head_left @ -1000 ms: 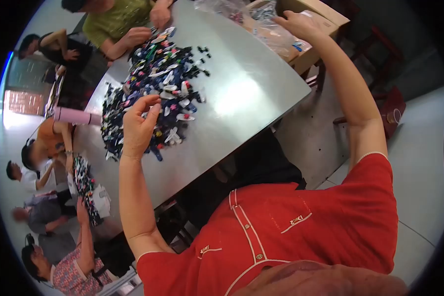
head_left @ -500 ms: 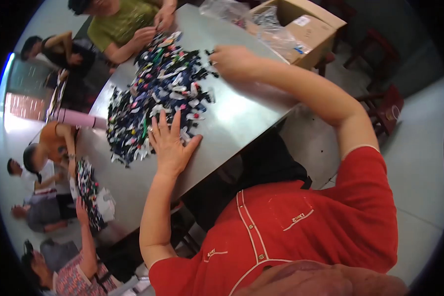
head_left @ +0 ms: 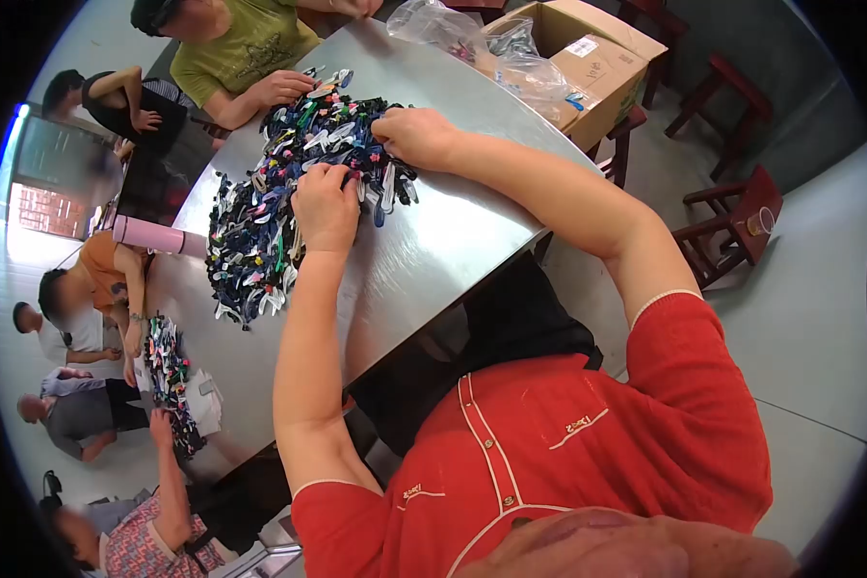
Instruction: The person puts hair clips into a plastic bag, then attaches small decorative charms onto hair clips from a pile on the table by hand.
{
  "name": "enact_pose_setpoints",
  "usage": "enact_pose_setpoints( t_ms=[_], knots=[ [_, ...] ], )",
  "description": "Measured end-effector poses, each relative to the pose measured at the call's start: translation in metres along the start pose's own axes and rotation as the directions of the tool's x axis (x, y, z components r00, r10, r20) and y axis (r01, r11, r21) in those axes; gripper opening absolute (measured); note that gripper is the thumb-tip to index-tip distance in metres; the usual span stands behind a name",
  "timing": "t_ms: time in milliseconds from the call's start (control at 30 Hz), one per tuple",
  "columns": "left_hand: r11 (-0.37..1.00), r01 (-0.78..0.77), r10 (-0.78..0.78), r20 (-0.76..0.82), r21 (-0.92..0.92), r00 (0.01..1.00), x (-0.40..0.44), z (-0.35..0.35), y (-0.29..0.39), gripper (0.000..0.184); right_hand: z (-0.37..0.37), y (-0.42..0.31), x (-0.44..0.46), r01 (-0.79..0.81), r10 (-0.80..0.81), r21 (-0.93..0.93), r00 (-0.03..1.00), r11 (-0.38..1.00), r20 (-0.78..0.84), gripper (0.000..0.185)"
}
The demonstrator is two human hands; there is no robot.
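Shiny metal spreads out under our arms as the table (head_left: pixel 453 226), with a cardboard box (head_left: pixel 602 72) at its far right edge and a pink cylinder (head_left: pixel 149 234) to the left. On it lies the pile of small clips (head_left: pixel 250 246), its long axis slanting from the far end, where a co-worker's hand (head_left: pixel 284 89) rests, toward our near left. Our left hand (head_left: pixel 326 210) bends its fingers over the pile's near right side; our right hand (head_left: pixel 416 138) curls in at the right edge, farther out. We cannot tell whether either grip has closed on a clip. Just nearer us than the right hand, and right of the left fingertips, a few loose clips (head_left: pixel 388 187) point roughly toward us, close to both hands.
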State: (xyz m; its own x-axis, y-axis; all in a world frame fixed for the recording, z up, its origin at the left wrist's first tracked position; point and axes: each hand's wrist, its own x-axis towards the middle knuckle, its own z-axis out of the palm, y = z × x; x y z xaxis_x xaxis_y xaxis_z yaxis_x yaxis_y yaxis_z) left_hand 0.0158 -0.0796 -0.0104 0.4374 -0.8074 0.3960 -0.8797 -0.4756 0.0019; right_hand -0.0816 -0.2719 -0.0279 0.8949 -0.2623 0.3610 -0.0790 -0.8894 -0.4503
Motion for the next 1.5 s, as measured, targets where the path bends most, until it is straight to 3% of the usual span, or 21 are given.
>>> enact_pose_setpoints(
  t_ms=[67, 133, 200, 267, 300, 367, 433, 467, 533, 600, 700, 767, 833, 900, 933, 1000, 1100, 1167, 1233, 1433, 1500],
  knots=[
    [0.999, -0.035, 0.034, -0.021, -0.029, 0.999, -0.004, -0.005, -0.004, 0.023, -0.005, 0.01, -0.002, 0.021, -0.018, 0.05, 0.998, 0.999, -0.053, 0.012],
    [0.996, -0.068, 0.065, -0.05, -0.06, 0.997, -0.01, -0.016, -0.004, 0.021, -0.044, 0.017, -0.006, -0.043, 0.064, 0.13, 0.985, 0.991, -0.159, 0.016],
    [0.981, -0.125, 0.114, -0.081, -0.148, 0.99, -0.019, -0.031, -0.002, 0.022, -0.086, 0.045, -0.012, -0.083, 0.092, 0.044, 0.947, 0.996, -0.309, 0.019],
    [0.971, -0.143, 0.128, -0.09, -0.194, 0.988, -0.028, -0.034, -0.007, 0.024, -0.13, 0.062, -0.026, -0.269, 0.236, -0.048, 0.905, 0.962, -0.354, 0.019],
    [0.958, -0.162, 0.142, -0.1, -0.235, 0.985, -0.032, -0.035, -0.009, 0.025, -0.126, 0.108, -0.022, -0.284, 0.188, -0.187, 0.893, 0.941, -0.409, 0.018],
    [0.953, -0.172, 0.15, -0.103, -0.251, 0.983, -0.039, -0.039, -0.008, 0.026, -0.133, 0.135, -0.032, -0.301, 0.175, -0.282, 0.9, 0.911, -0.399, 0.018],
    [0.947, -0.183, 0.159, -0.108, -0.265, 0.981, -0.041, -0.041, -0.007, 0.028, -0.131, 0.153, -0.038, -0.283, 0.226, -0.187, 0.933, 0.941, -0.279, 0.02],
    [0.942, -0.183, 0.16, -0.102, -0.281, 0.982, -0.041, -0.041, -0.007, 0.029, -0.131, 0.158, -0.041, -0.241, 0.168, -0.174, 0.92, 0.955, -0.353, 0.02],
    [0.946, -0.151, 0.132, -0.087, -0.288, 0.987, -0.045, -0.041, -0.007, 0.03, -0.146, 0.134, -0.045, -0.254, 0.193, -0.147, 0.92, 0.956, -0.341, 0.02],
    [0.942, -0.197, 0.201, -0.014, -0.272, 0.98, -0.045, -0.045, -0.011, 0.022, -0.14, 0.121, -0.036, -0.227, 0.2, -0.065, 0.937, 0.972, -0.287, 0.019],
    [0.951, -0.193, 0.202, 0.013, -0.242, 0.979, -0.047, -0.045, -0.01, 0.014, -0.118, 0.091, -0.022, -0.083, 0.076, -0.026, 0.977, 0.996, -0.199, 0.017],
    [0.956, -0.146, 0.154, 0.014, -0.254, 0.988, -0.044, -0.049, -0.002, 0.014, -0.098, 0.063, -0.016, 0.116, -0.116, 0.005, 0.991, 0.993, -0.06, 0.016],
    [0.955, -0.107, 0.116, 0.017, -0.278, 0.993, -0.038, -0.047, 0.007, 0.014, -0.078, 0.037, -0.015, 0.162, -0.162, 0.008, 0.987, 0.987, 0.012, 0.013],
    [0.943, -0.169, 0.161, -0.051, -0.287, 0.986, -0.027, -0.04, 0.013, 0.014, -0.039, 0.04, -0.006, 0.212, -0.213, 0.034, 0.976, 0.977, 0.044, 0.015],
    [0.945, -0.18, 0.165, -0.075, -0.274, 0.983, -0.023, -0.035, 0.02, 0.016, -0.036, 0.027, -0.005, 0.213, -0.215, 0.035, 0.976, 0.976, 0.047, 0.015],
    [0.961, -0.157, 0.138, -0.1, -0.226, 0.985, -0.016, -0.023, 0.038, 0.017, -0.03, -0.001, -0.011, 0.069, -0.057, -0.063, 0.982, 0.996, 0.178, 0.016],
    [0.982, -0.132, 0.12, -0.088, -0.136, 0.989, -0.008, -0.006, 0.046, 0.017, -0.032, -0.017, -0.02, 0.042, -0.023, -0.093, 0.98, 0.995, 0.197, 0.017],
    [0.987, 0.037, -0.038, -0.006, -0.154, 0.999, -0.004, 0.007, 0.044, 0.018, -0.021, -0.005, -0.019, 0.064, -0.05, -0.068, 0.981, 0.996, 0.19, 0.016],
    [0.99, 0.034, -0.036, -0.01, -0.139, 0.999, -0.008, 0.003, 0.035, 0.018, -0.012, 0.003, -0.024, 0.122, -0.122, -0.003, 0.992, 0.992, 0.011, 0.014],
    [0.989, 0.033, -0.031, 0.02, -0.146, 0.999, -0.021, -0.003, 0.022, 0.011, -0.027, -0.007, -0.033, 0.163, -0.16, 0.078, 0.986, 0.984, -0.046, 0.015],
    [0.98, 0.0, -0.013, -0.067, -0.198, 0.998, -0.026, -0.002, 0.019, 0.014, -0.045, 0.005, -0.036, 0.166, -0.163, 0.055, 0.985, 0.985, -0.053, 0.017]
  ],
)
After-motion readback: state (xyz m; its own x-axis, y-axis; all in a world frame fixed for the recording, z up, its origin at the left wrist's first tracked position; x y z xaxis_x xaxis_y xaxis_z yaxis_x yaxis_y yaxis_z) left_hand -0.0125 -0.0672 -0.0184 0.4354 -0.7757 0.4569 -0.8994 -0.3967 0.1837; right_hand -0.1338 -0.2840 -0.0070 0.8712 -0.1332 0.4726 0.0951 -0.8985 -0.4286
